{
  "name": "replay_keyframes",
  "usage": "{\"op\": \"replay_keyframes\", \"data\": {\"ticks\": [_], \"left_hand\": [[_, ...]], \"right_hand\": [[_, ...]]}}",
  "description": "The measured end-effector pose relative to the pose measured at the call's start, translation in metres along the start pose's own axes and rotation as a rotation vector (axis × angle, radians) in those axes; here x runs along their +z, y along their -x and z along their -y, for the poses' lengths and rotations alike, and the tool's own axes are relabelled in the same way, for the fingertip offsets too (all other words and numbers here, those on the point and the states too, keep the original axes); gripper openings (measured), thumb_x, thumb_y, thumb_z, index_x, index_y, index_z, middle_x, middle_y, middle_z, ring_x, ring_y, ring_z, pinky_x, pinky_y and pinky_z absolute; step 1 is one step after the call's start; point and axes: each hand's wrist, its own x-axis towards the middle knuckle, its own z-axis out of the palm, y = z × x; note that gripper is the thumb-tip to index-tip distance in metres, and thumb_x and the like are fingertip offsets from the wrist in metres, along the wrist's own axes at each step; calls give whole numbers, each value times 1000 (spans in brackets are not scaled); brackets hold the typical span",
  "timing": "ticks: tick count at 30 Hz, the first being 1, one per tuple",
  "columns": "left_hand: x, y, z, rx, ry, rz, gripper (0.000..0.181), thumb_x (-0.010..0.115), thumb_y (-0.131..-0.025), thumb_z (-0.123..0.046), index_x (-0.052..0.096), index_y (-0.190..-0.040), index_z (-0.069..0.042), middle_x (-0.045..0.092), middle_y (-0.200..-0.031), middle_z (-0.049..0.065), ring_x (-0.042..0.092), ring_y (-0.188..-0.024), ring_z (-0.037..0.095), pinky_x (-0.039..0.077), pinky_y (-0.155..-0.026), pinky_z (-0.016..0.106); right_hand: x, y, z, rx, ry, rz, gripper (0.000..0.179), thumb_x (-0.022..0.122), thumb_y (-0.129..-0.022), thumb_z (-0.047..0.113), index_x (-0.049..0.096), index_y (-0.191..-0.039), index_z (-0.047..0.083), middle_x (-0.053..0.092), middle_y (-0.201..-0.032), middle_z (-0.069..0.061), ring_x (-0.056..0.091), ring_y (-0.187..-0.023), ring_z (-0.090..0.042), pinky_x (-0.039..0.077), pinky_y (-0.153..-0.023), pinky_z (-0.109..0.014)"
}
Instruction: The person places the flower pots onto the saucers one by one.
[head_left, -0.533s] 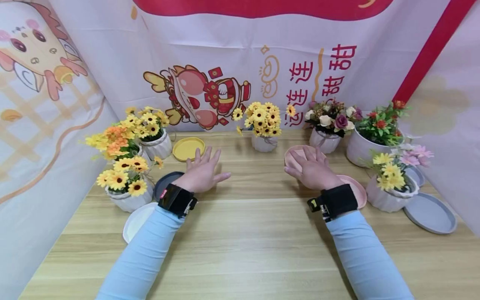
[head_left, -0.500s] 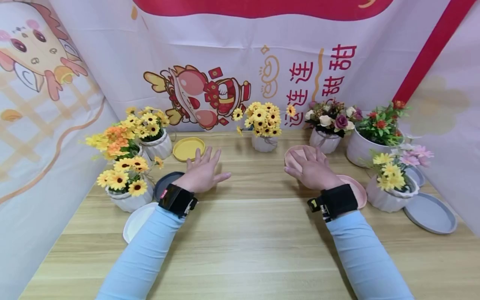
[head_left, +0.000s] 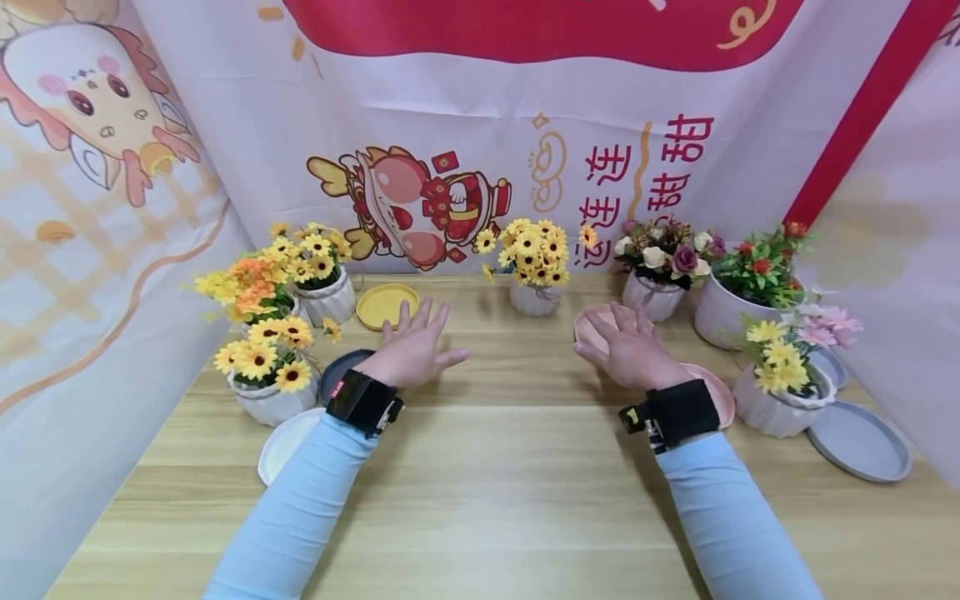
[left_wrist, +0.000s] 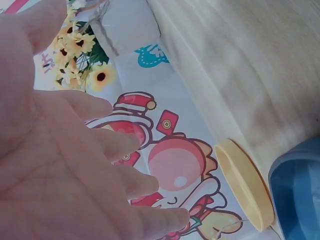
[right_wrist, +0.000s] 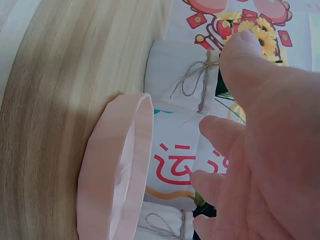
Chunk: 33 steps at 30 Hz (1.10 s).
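My left hand (head_left: 411, 352) is spread palm down over the table, holding nothing. Its fingertips are near a yellow saucer (head_left: 386, 307), and a dark blue saucer (head_left: 342, 372) lies by its wrist. The left wrist view has the straight fingers beside that yellow saucer (left_wrist: 245, 186). Opposite, my right hand (head_left: 632, 354) is spread too, with no thing in its grasp. It overlaps a pink saucer (head_left: 590, 328) in the head view; in the right wrist view the pink saucer (right_wrist: 107, 172) stands apart from the fingers. Between the hands, farther back, is a white pot of yellow daisies (head_left: 535, 297).
Several white pots of yellow and orange flowers (head_left: 272, 404) line the left side, near a white saucer (head_left: 287, 447). On the right are a rose pot (head_left: 652, 297), a red-flowered pot (head_left: 723, 312), a pink-and-yellow-flowered pot (head_left: 776, 402), another pink saucer (head_left: 717, 392) and a grey saucer (head_left: 860, 442).
The head view has tilted up a little, so the scene sits lower and slightly to the right on the left side. Both hands stay spread over the same spots, and the pots and saucers have not moved.
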Motion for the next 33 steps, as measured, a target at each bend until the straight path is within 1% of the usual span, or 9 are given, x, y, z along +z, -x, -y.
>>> {"op": "replay_keyframes", "data": {"ticks": [7,11,16,19,21,24,27,30,33], "left_hand": [[-6,3,4,-1,3,-16,91,44,-95,-66,7,-160,-14,-5,-163,19,-11,-144,48,-5,-110,71],[-10,4,7,-1,19,-26,92,45,-95,-67,8,-160,-14,-4,-163,19,-11,-144,47,-4,-111,71],[-18,4,13,-11,36,-71,89,48,-96,-63,11,-160,-13,0,-164,18,-4,-146,48,3,-112,71],[-27,5,15,-7,58,-149,82,52,-98,-54,21,-158,-8,12,-162,20,8,-146,47,14,-114,68],[-33,6,17,8,85,-217,75,55,-99,-47,29,-154,-3,22,-159,22,19,-145,45,21,-115,61],[-42,10,18,24,149,-304,64,57,-100,-38,41,-149,-1,39,-151,23,35,-139,39,31,-114,52],[-48,16,19,-1,234,-353,53,57,-100,-32,49,-144,-3,51,-143,20,46,-132,36,38,-110,48],[-52,21,19,-46,309,-386,46,56,-100,-29,56,-139,-5,61,-131,18,56,-120,34,46,-99,47],[-53,22,21,-79,349,-416,39,55,-99,-26,64,-130,-5,68,-118,16,64,-102,30,51,-85,43]], "right_hand": [[-2,-3,1,-16,1,-5,72,41,-103,52,23,-157,8,3,-160,-31,-8,-140,-59,4,-106,-79],[-3,-6,3,-46,27,-37,70,44,-103,49,27,-156,6,12,-158,-32,-3,-141,-59,6,-106,-79],[0,-11,5,-187,95,-209,60,59,-99,39,47,-144,0,45,-145,-27,31,-137,-48,24,-110,-68],[2,-13,7,-245,99,-324,50,67,-95,31,59,-132,-1,58,-133,-22,48,-128,-42,37,-106,-59],[2,-13,12,-252,70,-362,43,69,-94,27,64,-126,-2,64,-125,-19,56,-119,-38,44,-100,-53],[5,-15,24,-247,-15,-338,38,69,-95,25,67,-122,-1,71,-106,-15,67,-97,-29,54,-82,-45],[10,-21,41,-251,-102,-273,35,67,-97,24,68,-119,-3,73,-87,-11,68,-74,-21,56,-65,-39],[14,-32,60,-277,-149,-261,28,66,-97,21,72,-112,-3,73,-82,-8,66,-68,-15,56,-64,-37],[15,-50,82,-309,-194,-269,20,66,-96,16,76,-103,0,72,-77,-4,63,-62,-12,55,-61,-33]]}}
